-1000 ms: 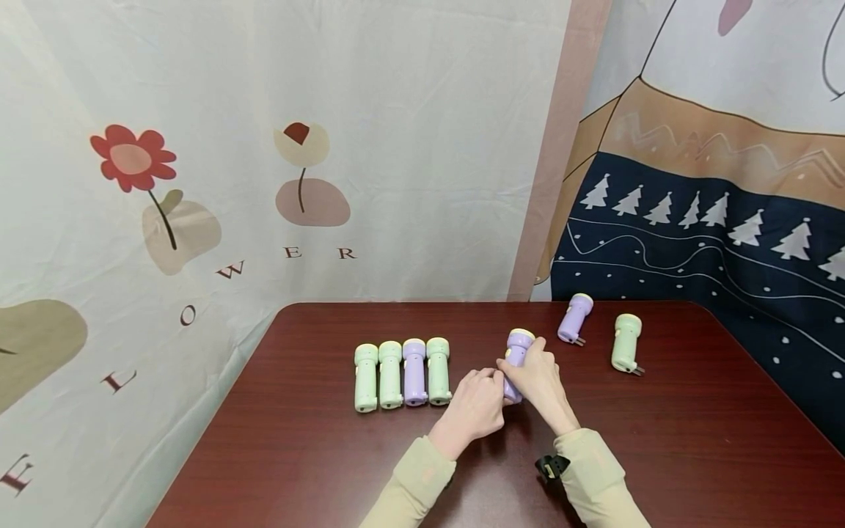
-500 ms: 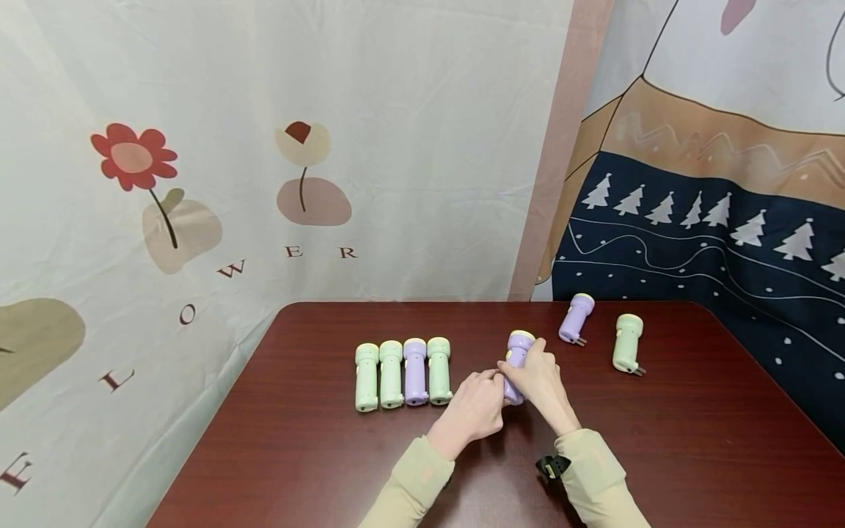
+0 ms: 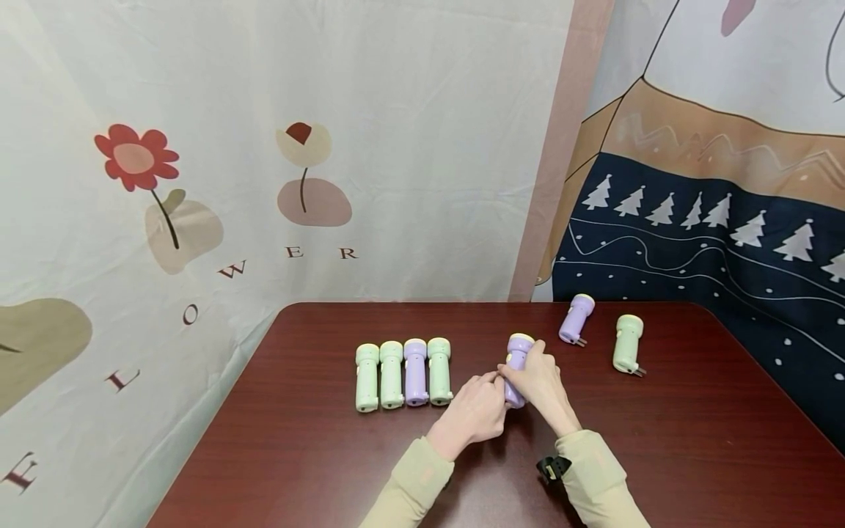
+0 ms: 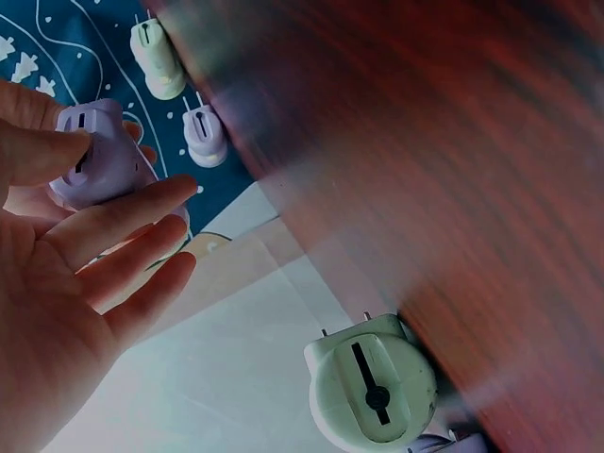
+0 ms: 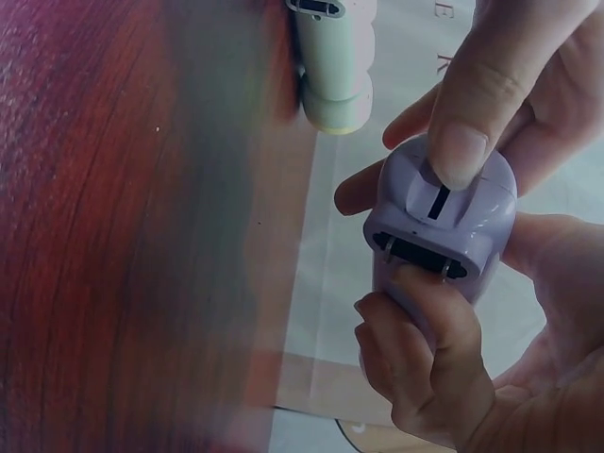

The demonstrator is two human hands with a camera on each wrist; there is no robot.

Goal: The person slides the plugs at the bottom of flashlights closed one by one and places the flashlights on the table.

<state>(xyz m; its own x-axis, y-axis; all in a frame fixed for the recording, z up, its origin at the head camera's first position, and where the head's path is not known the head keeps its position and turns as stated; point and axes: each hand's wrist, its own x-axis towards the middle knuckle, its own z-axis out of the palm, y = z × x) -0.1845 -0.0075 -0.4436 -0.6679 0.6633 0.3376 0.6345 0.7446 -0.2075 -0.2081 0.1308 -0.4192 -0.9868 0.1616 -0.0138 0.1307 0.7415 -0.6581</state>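
Both hands hold a purple flashlight [image 3: 520,347] above the table, its pale yellow head pointing away from me. My right hand [image 3: 543,378] grips its body from the right side. In the right wrist view, a fingertip rests at the recess in its base, where two metal prongs [image 5: 445,269] lie folded in. From the left, my left hand [image 3: 474,411] pinches the base end, with its thumb [image 5: 462,156] pressed over the black slot. Other left fingers [image 4: 132,208] reach out along the flashlight's side in the left wrist view.
On the dark red table [image 3: 317,469], a row of upright-aligned flashlights stands left of my hands: green [image 3: 366,378], green [image 3: 391,375], purple [image 3: 415,372], green [image 3: 439,372]. A loose purple one [image 3: 576,320] and a green one [image 3: 627,343], prongs out, lie at the right.
The head end of the held purple flashlight has dipped slightly toward me, and the left hand has shifted a little with it. Everything else on the table stays put.
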